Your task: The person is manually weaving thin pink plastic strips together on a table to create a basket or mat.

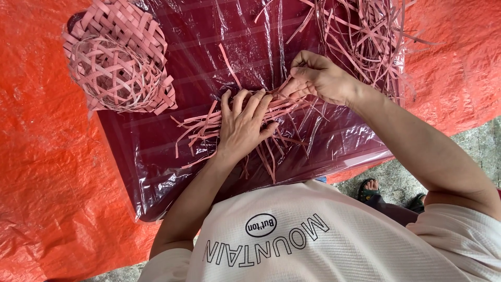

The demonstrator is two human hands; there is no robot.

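The left hand [242, 122] lies palm-down with fingers spread, pressing flat on a small bundle of pink strips [229, 128] at the middle of the counter [156, 162]; the right hand [318, 78] is curled just beside it, its fingertips [293, 90] pressed together and pinching the ends of several strips from that same bundle — the two hands nearly touch; the strips fan out loosely from under the left palm toward the near edge of the counter. The counter is dark maroon and wrapped in clear, wrinkled plastic film [334, 141]; at its far left corner sits a woven pink basket [117, 57], tipped so that its open, unfinished rim faces the viewer, well apart from both hands; a large loose heap of strips [365, 36] lies at the far right corner, just beyond the right hand. An orange tarpaulin [47, 156] covers the ground around the counter — bare concrete [469, 141] shows at the right.
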